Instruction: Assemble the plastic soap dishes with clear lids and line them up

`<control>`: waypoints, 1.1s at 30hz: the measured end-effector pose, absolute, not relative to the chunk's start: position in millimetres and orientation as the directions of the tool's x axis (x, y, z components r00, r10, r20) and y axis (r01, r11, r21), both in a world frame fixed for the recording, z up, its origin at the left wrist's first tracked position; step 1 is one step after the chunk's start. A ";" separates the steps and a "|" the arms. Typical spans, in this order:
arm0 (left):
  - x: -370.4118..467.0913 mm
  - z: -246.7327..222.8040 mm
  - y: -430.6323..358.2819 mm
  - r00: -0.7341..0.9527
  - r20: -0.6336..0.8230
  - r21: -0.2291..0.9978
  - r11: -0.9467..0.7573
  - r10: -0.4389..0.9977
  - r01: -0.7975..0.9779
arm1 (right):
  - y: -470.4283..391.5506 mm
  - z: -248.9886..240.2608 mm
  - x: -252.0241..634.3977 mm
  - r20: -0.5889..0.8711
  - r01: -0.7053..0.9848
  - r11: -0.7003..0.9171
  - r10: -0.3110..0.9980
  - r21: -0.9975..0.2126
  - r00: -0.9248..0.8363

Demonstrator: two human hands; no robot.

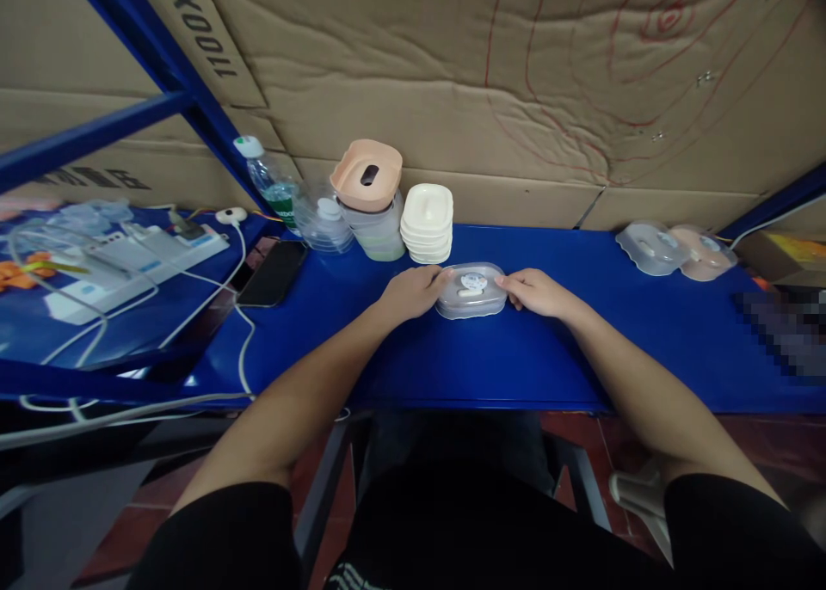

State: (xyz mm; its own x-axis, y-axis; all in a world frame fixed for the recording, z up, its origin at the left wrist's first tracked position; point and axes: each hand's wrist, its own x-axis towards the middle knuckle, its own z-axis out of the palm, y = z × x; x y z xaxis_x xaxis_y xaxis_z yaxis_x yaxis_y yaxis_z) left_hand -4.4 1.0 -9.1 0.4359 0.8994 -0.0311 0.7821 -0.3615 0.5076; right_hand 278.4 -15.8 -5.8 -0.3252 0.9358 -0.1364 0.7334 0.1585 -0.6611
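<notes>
A clear plastic container (461, 304) with a round white sticker on top rests on the blue table between my hands. At its left end, my left hand (416, 291) grips the edge, thumb on top. My right hand (533, 291) pinches the opposite end between thumb and curled fingers. Just behind my left hand stands a stack of cream plastic lids (427, 220). Beside it is a stack of translucent containers (379, 233), topped by a peach-coloured plastic piece (367, 173) with a dark oval slot.
A water bottle (271, 181), clear round plastic pieces (326, 229) and a phone (274, 273) are at the left. Cables and a white power strip (138, 272) lie further left. A clear container (651, 248) and a peach one (705, 255) sit far right. Cardboard (413, 74) walls the back.
</notes>
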 end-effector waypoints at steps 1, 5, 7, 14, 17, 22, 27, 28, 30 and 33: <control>-4.0 -8.9 1.0 0.439 -0.022 0.504 -0.369 0.898 0.781 | -15.6 -5.9 278.6 -0.143 0.735 0.151 0.936 -0.661 -0.321; -2.7 -9.7 2.1 0.425 -0.037 0.491 -0.354 0.904 0.796 | -14.8 -7.8 279.3 -0.169 0.748 0.131 0.935 -0.651 -0.310; -2.0 -11.4 3.6 0.415 -0.033 0.488 -0.348 0.909 0.801 | -14.6 -8.8 279.8 -0.171 0.755 0.138 0.933 -0.642 -0.316; 1.8 -16.0 7.5 0.374 -0.015 0.473 -0.323 0.927 0.820 | -18.8 -7.4 282.4 0.222 0.872 0.281 0.953 -0.400 -0.205; 3.1 -17.1 7.4 0.367 -0.003 0.457 -0.325 0.930 0.828 | -21.8 -9.6 282.2 0.379 0.731 0.584 0.803 -0.352 -0.459; 1.9 -18.5 8.2 0.389 0.009 0.507 -0.339 0.921 0.792 | -18.1 -21.9 283.0 0.322 0.582 0.729 0.683 -0.360 -0.656; -1.5 -14.4 7.4 0.420 -0.041 0.542 -0.332 0.907 0.772 | -7.4 -25.0 295.9 0.311 0.605 0.693 0.719 -0.392 -0.622; -2.2 -13.4 6.9 0.428 -0.054 0.541 -0.333 0.902 0.772 | -4.9 -24.3 301.9 0.308 0.621 0.680 0.732 -0.390 -0.608; -3.4 -11.8 6.0 0.446 -0.065 0.534 -0.346 0.893 0.771 | 0.2 -22.2 318.3 0.289 0.675 0.636 0.772 -0.375 -0.566; -4.9 -11.4 5.2 0.460 -0.059 0.491 -0.375 0.886 0.786 | 5.9 -17.9 349.8 0.241 0.857 0.446 0.889 -0.260 -0.390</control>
